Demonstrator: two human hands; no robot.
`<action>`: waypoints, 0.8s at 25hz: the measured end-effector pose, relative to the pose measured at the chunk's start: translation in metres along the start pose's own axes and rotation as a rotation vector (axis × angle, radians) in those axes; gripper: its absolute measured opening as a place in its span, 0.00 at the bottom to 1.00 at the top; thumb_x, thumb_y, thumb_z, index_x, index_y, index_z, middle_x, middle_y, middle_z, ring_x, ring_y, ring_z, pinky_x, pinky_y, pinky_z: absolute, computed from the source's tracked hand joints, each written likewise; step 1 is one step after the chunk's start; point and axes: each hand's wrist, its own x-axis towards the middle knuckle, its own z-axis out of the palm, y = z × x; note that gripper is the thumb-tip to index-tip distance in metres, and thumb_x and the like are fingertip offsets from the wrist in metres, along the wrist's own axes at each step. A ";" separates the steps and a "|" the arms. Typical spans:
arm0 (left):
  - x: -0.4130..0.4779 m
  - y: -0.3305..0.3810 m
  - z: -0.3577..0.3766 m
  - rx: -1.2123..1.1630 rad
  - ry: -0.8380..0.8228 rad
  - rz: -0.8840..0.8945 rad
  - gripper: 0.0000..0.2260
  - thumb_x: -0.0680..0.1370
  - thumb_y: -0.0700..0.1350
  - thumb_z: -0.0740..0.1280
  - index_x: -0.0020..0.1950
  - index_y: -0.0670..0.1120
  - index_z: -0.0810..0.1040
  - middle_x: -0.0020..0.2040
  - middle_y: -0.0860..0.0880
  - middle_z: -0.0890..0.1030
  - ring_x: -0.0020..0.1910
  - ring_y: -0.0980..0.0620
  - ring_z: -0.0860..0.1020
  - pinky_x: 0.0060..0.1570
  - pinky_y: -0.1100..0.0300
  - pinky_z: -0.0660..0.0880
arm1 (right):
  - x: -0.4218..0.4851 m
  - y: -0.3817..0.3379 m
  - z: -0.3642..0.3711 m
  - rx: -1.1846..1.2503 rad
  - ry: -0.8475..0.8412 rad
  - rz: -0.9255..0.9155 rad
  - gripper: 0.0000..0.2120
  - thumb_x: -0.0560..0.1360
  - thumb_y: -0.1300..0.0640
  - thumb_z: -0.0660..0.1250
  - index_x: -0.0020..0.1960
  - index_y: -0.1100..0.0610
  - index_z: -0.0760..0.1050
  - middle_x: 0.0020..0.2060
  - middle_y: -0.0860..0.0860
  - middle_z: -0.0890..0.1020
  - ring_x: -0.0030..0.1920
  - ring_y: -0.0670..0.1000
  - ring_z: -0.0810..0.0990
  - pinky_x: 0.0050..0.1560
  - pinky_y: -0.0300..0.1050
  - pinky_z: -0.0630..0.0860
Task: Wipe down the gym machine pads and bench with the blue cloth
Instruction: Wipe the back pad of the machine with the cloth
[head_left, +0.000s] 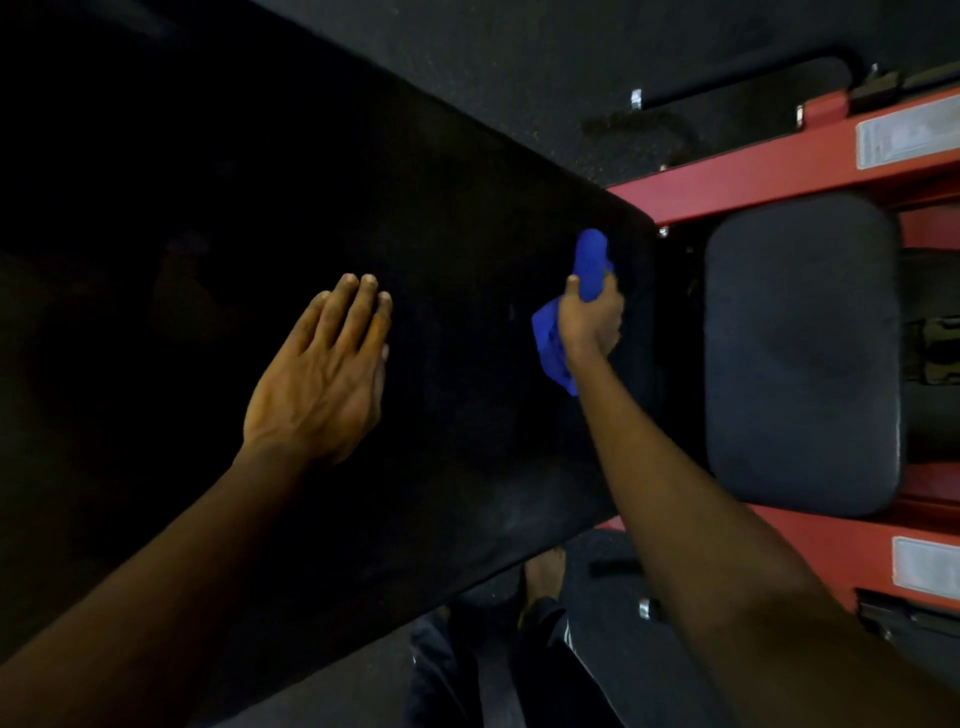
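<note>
The right forearm is lying across the bench's near edge. Its right hand is clenching the bunched blue cloth at the right end. The left hand is resting flat mid-bench, holding nothing. It looks like mid-wipe, and the next sweep is probably calling for going leftward, where open pad is waiting.

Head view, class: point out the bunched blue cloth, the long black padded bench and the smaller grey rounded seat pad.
bunched blue cloth (591, 260): head view, its rolled upper end.
long black padded bench (467, 364): head view, bare top surface.
smaller grey rounded seat pad (802, 353): head view, middle of its top.
</note>
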 end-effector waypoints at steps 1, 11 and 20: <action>0.000 -0.001 0.000 0.010 0.007 -0.001 0.27 0.84 0.50 0.38 0.81 0.39 0.48 0.81 0.39 0.50 0.81 0.43 0.46 0.80 0.48 0.45 | -0.018 -0.014 0.006 0.017 -0.032 -0.144 0.26 0.79 0.46 0.65 0.75 0.47 0.68 0.72 0.51 0.72 0.70 0.55 0.73 0.67 0.51 0.69; 0.016 0.012 -0.007 -0.102 0.016 -0.028 0.27 0.81 0.48 0.49 0.75 0.35 0.66 0.77 0.36 0.65 0.78 0.40 0.60 0.77 0.45 0.57 | 0.013 0.011 0.001 0.123 -0.030 -0.145 0.24 0.80 0.47 0.63 0.76 0.45 0.67 0.71 0.49 0.72 0.68 0.53 0.74 0.68 0.49 0.71; 0.099 0.045 0.011 0.056 -0.062 -0.029 0.28 0.83 0.49 0.38 0.80 0.38 0.40 0.81 0.39 0.42 0.81 0.44 0.41 0.79 0.48 0.41 | 0.009 0.041 -0.005 0.004 -0.068 -0.194 0.24 0.81 0.44 0.60 0.75 0.47 0.66 0.74 0.49 0.70 0.71 0.53 0.71 0.68 0.49 0.69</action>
